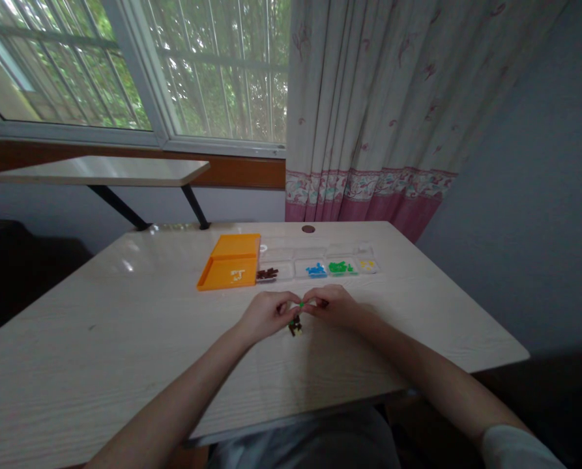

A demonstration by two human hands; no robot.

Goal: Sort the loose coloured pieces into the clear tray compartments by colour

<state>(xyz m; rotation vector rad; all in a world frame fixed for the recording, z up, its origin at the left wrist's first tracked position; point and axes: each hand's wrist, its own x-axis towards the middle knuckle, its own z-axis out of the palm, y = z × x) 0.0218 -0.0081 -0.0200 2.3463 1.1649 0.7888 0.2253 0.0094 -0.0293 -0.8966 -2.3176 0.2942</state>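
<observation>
Working from the left, I record an orange plastic case (236, 246) open on the wood-grain table (139, 326); it serves as my reference. Small white pieces (237, 275) lie in its near half. Against the case's right side sits a clear compartment tray (285, 269), its nearest compartment holding dark brown pieces (267, 273).

My left hand (268, 314) is nearer me than the case and slightly to its right, thumb and forefinger pinched on a small green piece (301, 305). Just below those fingertips, to the near right of the case, is a brown, green and cream cluster (295, 327); whether it rests on the table or is held, I cannot tell.

Farther right of the case, blue pieces (316, 270) occupy another compartment. My right hand (334, 306), also to the near right of the case, has its thumb and forefinger closed on the same green piece. Beyond, farthest from the case, come green pieces (340, 268), then yellow pieces (367, 264).

Assessment: so small a part calls for fingertip pressure only, both wrists steady, the piece squared between the two pinches, and knuckles clear of the cluster.
</observation>
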